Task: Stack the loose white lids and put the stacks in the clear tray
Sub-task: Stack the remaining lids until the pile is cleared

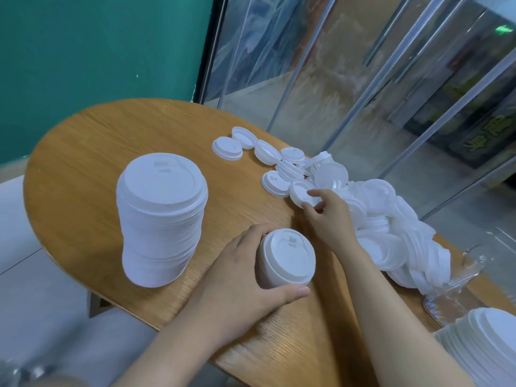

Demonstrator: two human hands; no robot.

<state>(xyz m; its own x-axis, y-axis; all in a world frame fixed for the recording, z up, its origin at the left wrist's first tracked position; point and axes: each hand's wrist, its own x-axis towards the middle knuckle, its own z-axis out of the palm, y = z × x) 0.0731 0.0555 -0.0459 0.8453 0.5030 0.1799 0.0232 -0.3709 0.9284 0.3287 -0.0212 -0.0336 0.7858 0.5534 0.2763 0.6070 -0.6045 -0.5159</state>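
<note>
A tall stack of white lids (160, 219) stands on the left of the wooden table (83, 141). My left hand (245, 277) grips a short stack of lids (287, 258) near the table's front. My right hand (329, 216) pinches a single upturned lid (300, 191) at the edge of a big heap of loose lids (391, 227). Several separate lids (227, 148) lie spread further back. The clear tray (458, 277) sits at the right, partly hidden by the heap. Another stack of lids (485, 339) shows at the bottom right corner.
A teal wall (97, 51) rises behind the table on the left. Clear plastic curtain strips and glass (363, 79) stand behind and to the right. The table's rounded edge runs close to my body. Bare wood lies between the tall stack and the spread lids.
</note>
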